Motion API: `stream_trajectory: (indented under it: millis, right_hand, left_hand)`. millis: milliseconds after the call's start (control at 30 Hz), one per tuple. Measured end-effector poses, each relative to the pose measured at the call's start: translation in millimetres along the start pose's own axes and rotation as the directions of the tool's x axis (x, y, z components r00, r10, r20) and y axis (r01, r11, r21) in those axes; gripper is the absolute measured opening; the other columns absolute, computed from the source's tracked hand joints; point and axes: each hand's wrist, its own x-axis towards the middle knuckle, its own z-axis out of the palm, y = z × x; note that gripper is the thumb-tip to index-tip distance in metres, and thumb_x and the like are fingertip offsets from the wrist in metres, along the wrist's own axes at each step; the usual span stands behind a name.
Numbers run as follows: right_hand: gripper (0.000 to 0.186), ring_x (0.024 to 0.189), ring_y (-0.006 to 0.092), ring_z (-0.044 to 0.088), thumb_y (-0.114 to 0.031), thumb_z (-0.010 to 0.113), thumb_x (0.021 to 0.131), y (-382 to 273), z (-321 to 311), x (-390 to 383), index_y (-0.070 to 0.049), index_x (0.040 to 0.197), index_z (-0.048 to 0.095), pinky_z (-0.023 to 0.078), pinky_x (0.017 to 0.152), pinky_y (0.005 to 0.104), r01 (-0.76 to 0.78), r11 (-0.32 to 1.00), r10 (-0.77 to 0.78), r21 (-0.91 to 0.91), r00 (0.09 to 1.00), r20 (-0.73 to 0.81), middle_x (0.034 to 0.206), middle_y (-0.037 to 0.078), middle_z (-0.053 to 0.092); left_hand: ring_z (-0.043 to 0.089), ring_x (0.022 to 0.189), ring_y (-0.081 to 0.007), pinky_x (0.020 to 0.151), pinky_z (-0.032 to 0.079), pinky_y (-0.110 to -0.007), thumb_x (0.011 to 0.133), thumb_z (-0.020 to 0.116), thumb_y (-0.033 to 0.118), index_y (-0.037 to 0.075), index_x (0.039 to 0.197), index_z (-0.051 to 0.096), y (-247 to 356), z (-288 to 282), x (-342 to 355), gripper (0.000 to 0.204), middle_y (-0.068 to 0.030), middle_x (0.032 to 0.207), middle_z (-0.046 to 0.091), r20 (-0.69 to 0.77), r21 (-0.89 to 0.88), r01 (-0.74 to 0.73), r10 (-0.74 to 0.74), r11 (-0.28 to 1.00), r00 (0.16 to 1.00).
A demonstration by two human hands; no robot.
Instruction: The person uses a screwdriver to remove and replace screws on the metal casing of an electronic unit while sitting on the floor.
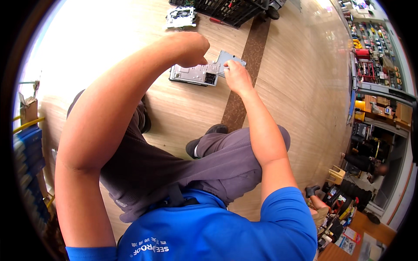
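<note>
On the floor in front of me lies a flat, silver metal-cased electronic unit (191,75) with a black socket block at its right corner. A grey-blue metal plate (225,56) sticks out at the unit's far right side. My left hand (195,47) is curled over the far edge of the unit, its fingertips pointing down and mostly hidden. My right hand (238,76) is beside the plate with thumb and forefinger pinched together; a thin, pale thing shows at the fingertips, too small to name.
Beyond the unit lies a silver and black mechanism (180,17). A black plastic crate (230,11) stands at the far side, with a red-handled tool (216,21) by it. A dark floor strip (237,102) runs past my shoe (204,139). Shelves and another person's leg (317,201) are at right.
</note>
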Motion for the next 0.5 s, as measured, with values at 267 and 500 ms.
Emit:
stream_trajectory:
  millis: [267,500]
  right_hand:
    - [0.021,0.102,0.0381,0.063,-0.021,0.057,0.092,-19.7,-12.2,0.8,-0.004,0.103,0.063,0.051,0.089,0.0459,-0.173,0.984,0.176,-0.031,0.978,0.112,0.107,0.021,0.064]
    - [0.025,0.100,0.0373,0.064,-0.027,0.054,0.096,6.4,-0.5,-0.5,-0.005,0.102,0.064,0.051,0.088,0.0455,0.061,0.998,-0.060,0.017,0.997,-0.040,0.103,0.020,0.066]
  left_hand:
    - [0.066,0.101,-0.0368,0.086,0.053,-0.044,0.089,0.069,0.033,-0.002,0.099,0.071,-2.1,2.7,-0.6,0.036,-0.0202,0.103,0.070,-0.002,0.004,-0.005,0.005,1.000,1.000]
    - [0.065,0.102,-0.0360,0.088,0.052,-0.043,0.089,0.069,0.032,-0.002,0.101,0.070,4.3,-3.3,0.2,0.036,-0.0200,0.104,0.070,-0.001,-0.001,-0.015,0.015,1.000,1.000]
